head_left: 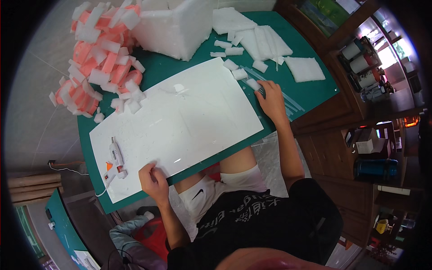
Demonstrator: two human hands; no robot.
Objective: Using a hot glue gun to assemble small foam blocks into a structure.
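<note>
A large white board point(189, 117) lies aslant on the green table point(177, 66). My right hand point(272, 101) is at its right side, fingertips closed on a small white foam block point(253, 84). Clear glue sticks point(292, 104) lie beside and partly under this hand. My left hand point(154, 182) rests at the board's near edge, fingers curled in, with nothing visible in them. To its left a white glue gun point(116, 153) with an orange trigger stands on the board, its cord running off the table's edge.
Pink and white foam pieces point(96, 54) are heaped at the far left. Behind the board stands a big white foam block point(175, 29). Foam sheets point(270, 40) and several small pieces lie at the far right. Another person's leg point(128, 234) shows at lower left, by a red stool point(153, 238).
</note>
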